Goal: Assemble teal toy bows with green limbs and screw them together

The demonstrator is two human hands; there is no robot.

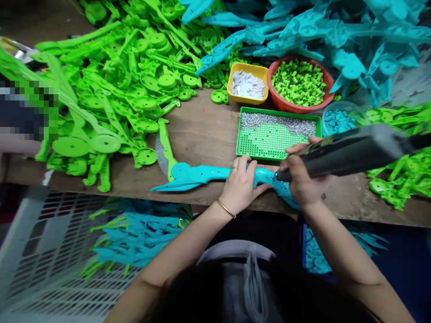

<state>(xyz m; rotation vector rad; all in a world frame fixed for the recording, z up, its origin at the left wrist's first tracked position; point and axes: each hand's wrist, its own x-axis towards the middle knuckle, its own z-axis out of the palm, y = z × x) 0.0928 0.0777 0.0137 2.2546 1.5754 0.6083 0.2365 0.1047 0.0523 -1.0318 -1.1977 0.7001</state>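
A long blue plastic part [212, 173], shaped like a toy bow, lies along the table's front edge, with a green plastic arm [165, 146] at its left end. My left hand [239, 184] is closed over the middle of the blue part, pressing it to the wood. In my right hand [305, 179] is a dark electric screwdriver [350, 150], held nearly level. Its tip meets the right part of the blue piece, by a hole. Just behind my hands sits a green perforated tray [262, 139] with many small silver screws.
Behind the tray stand a yellow bowl [230, 92] of white pieces, a red bowl [274, 92] of green pieces and a clear tub [362, 117] of blue bits. Green parts [144, 85] heap up at left, blue ones [303, 31] at back. A white crate [43, 251] is below the table.
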